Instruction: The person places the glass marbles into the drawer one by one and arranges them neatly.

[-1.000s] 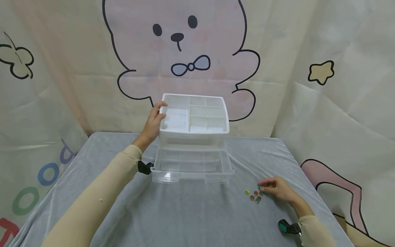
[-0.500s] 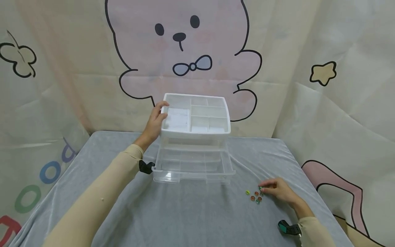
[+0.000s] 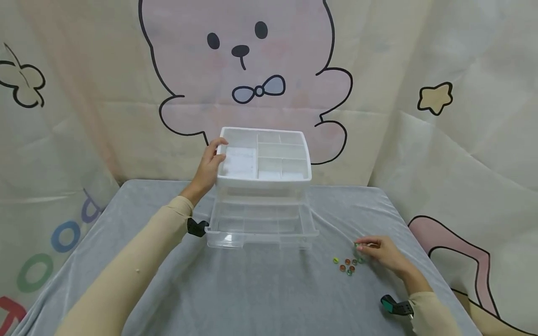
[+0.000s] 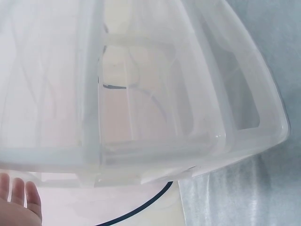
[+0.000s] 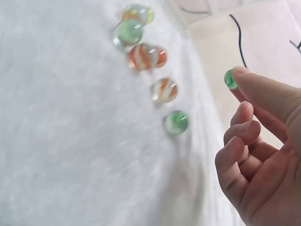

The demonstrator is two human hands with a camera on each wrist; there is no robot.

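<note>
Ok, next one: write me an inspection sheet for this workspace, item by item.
Surface: grey cloth-covered table, some wrinkles.
Job's things: white-topped storage box, its clear lower drawer pulled out; loose marbles on the cloth, right of the box.
Clutter: nothing seen.
Hands: left hand grips the box's left edge; right hand pinches a green marble.
Cables: nothing seen.
Surroundings: pale backdrop printed with a cartoon bear.

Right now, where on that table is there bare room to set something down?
Widest: the gray cloth in front of the clear drawer, between the left sleeve and the loose marbles. Another lies right of the drawer, behind the marbles. Crowded: around them, where the right grip holds a green marble.
</note>
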